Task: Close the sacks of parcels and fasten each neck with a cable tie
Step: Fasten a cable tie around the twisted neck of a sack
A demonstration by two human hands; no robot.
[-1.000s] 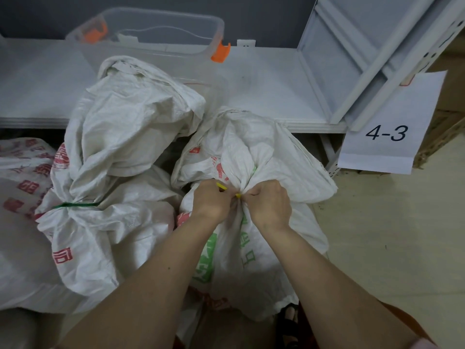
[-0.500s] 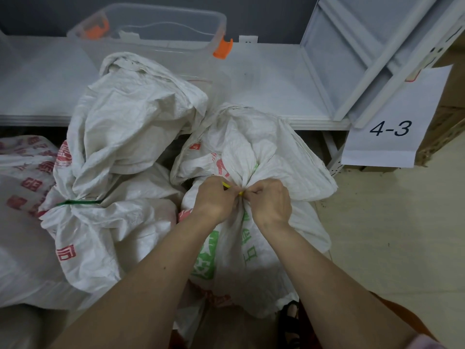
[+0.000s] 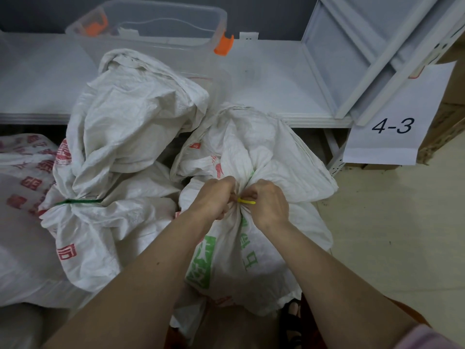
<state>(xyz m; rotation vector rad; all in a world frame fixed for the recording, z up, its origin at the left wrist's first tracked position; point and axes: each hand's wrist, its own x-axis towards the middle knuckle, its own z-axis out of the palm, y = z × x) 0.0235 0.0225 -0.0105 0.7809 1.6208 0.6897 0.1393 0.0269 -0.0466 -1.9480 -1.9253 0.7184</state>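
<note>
Most of the yellow cable tie [image 3: 246, 201] is hidden under the left hand [image 3: 214, 197] and right hand [image 3: 268, 202].

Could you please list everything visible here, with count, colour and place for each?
woven sacks: three, white with red or green print; one under the hands, one left of it, one at far left
green cable tie: one, round the left sack's neck
yellow cable tie: one, at the neck between the hands
storage bin: one, clear with orange clips, on the shelf
shelf: one, white, behind the sacks
paper label "4-3": one, white, right
left hand: grip on the gathered neck
right hand: grip on the yellow tie
</note>
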